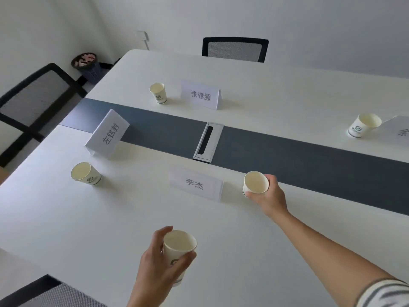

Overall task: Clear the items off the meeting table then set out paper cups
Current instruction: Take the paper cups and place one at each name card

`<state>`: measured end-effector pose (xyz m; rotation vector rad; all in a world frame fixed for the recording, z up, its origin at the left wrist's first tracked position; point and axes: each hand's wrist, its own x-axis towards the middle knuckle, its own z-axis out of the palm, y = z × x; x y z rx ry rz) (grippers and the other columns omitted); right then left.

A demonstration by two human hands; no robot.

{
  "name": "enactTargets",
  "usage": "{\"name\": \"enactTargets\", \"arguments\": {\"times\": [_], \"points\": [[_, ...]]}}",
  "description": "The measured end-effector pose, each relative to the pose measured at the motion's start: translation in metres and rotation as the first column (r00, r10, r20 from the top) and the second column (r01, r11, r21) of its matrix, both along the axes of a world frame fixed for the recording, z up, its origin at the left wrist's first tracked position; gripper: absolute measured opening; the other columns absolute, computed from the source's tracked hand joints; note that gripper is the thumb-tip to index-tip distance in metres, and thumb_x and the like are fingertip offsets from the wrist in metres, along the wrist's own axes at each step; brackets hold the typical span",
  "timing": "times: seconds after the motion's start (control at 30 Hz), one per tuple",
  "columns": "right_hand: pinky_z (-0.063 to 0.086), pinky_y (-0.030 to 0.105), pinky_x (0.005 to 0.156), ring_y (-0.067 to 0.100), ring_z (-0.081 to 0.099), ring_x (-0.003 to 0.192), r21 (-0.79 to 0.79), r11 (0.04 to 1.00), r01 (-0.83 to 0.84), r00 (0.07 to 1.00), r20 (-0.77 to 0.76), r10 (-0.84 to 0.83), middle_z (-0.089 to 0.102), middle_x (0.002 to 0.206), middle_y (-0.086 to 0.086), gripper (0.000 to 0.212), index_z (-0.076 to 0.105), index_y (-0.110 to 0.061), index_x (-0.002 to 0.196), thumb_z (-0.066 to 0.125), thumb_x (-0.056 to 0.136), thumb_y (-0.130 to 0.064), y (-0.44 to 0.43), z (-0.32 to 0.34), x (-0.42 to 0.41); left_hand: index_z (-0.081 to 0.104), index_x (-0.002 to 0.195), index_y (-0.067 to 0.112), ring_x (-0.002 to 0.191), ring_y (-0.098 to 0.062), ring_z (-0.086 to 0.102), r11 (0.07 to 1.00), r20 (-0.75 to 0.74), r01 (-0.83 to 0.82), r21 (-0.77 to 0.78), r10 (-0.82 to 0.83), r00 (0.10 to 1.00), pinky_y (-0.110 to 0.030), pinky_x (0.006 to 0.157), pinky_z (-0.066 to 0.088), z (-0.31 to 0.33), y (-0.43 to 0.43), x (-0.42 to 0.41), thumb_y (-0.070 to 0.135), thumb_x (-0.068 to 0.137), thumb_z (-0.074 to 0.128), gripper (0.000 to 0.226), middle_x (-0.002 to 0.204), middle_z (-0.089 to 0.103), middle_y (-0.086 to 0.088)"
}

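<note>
Paper cup (pixel 180 241), empty, in curled grip of left hand (pixel 155 263); second empty cup (pixel 255 182) in right hand (pixel 271 197).

A single wide-angle camera worn on the person's head looks forward and steeply down from above the near edge of the table (pixel 66 218), facing across it toward the far chair (pixel 234 49) and the wall (pixel 309 23) well behind. The left hand (pixel 157 262) and the right hand (pixel 270 196) sit close in the lower half of the view. The table's edges run slanted, so the head seems tilted, though lens bending may add to this.
</note>
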<state>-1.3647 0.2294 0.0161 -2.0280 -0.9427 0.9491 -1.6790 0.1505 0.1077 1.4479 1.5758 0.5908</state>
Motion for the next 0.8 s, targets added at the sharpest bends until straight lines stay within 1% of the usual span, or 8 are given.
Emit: {"name": "enactTargets", "arguments": {"times": [0.1,0.2,0.33,0.47,0.53,0.6,0.7,0.8], "points": [[0.043,0.022,0.063,0.014,0.059,0.089,-0.036,0.999,0.014,1.0,0.018,-0.013,0.06,0.094,-0.021,0.067,0.044,-0.035,0.114,0.085,0.061,-0.038,0.0,-0.014,0.001,0.051,0.113,0.038,0.079,-0.001,0.065,0.997,0.018,0.073,-0.035,-0.073,0.997,-0.007,0.06,0.048,-0.011,0.03,0.013,0.032,0.065,0.087,0.061,0.09,0.069,0.014],[0.044,0.028,0.069,0.017,0.06,0.091,-0.078,0.997,-0.004,0.999,0.038,0.007,0.061,0.097,-0.015,0.068,0.045,-0.03,0.115,0.086,0.061,-0.035,-0.005,-0.023,0.003,0.05,0.115,0.039,0.077,-0.004,0.066,0.992,0.055,0.115,-0.058,-0.111,0.992,-0.011,0.053,0.05,-0.015,0.054,0.028,0.032,0.064,0.087,0.063,0.086,0.069,0.003],[0.045,0.029,0.08,0.014,0.056,0.101,-0.146,0.987,-0.062,0.998,0.021,0.066,0.059,0.11,-0.011,0.071,0.043,-0.027,0.12,0.085,0.064,-0.032,-0.013,-0.021,0.009,0.05,0.117,0.035,0.077,-0.004,0.066,0.982,0.094,0.18,-0.051,-0.174,0.98,-0.011,0.049,0.049,-0.014,0.075,0.051,0.045,0.057,0.082,0.069,0.086,0.068,0.007],[0.043,0.027,0.087,0.014,0.055,0.108,-0.169,0.984,-0.062,0.997,0.024,0.067,0.053,0.12,-0.009,0.07,0.043,-0.022,0.13,0.081,0.071,-0.028,-0.036,-0.004,0.017,0.045,0.121,0.035,0.08,-0.003,0.066,0.963,0.085,0.27,-0.01,-0.268,0.96,-0.014,0.057,0.053,-0.008,0.082,0.065,0.05,0.057,0.08,0.075,0.088,0.068,0.013],[0.043,0.025,0.085,0.013,0.058,0.106,-0.143,0.99,-0.004,1.0,0.028,0.008,0.055,0.118,-0.008,0.06,0.048,-0.021,0.128,0.077,0.076,-0.027,-0.053,0.011,0.019,0.045,0.117,0.036,0.086,-0.001,0.064,0.944,0.07,0.329,0.027,-0.33,0.941,-0.022,0.065,0.057,-0.002,0.081,0.072,0.05,0.058,0.081,0.07,0.094,0.066,0.02],[0.045,0.022,0.08,0.011,0.062,0.099,-0.1,0.994,0.053,0.998,0.026,-0.051,0.061,0.111,-0.01,0.042,0.056,-0.021,0.118,0.074,0.08,-0.027,-0.073,0.029,0.021,0.047,0.112,0.039,0.085,-0.003,0.063,0.926,0.079,0.374,0.05,-0.377,0.923,-0.031,0.065,0.059,0.005,0.076,0.08,0.049,0.058,0.081,0.065,0.098,0.063,0.026],[0.051,0.023,0.071,0.014,0.068,0.088,-0.033,0.993,0.117,0.989,-0.092,-0.119,0.071,0.092,-0.007,0.014,0.067,-0.019,0.096,0.07,0.084,-0.025,-0.104,0.063,0.017,0.05,0.113,0.041,0.093,-0.002,0.06,0.887,0.06,0.447,0.121,-0.456,0.888,-0.022,0.072,0.054,0.016,0.062,0.09,0.05,0.056,0.082,0.067,0.1,0.064,0.022],[0.052,0.026,0.061,0.015,0.072,0.079,0.02,0.994,0.106,0.964,-0.248,-0.097,0.076,0.082,0.0,0.01,0.072,-0.017,0.085,0.068,0.087,-0.026,-0.139,0.096,0.005,0.052,0.119,0.039,0.101,-0.001,0.056,0.825,0.047,0.532,0.188,-0.549,0.835,-0.015,0.078,0.048,0.026,0.039,0.1,0.048,0.055,0.086,0.073,0.11,0.058,0.022]]}}
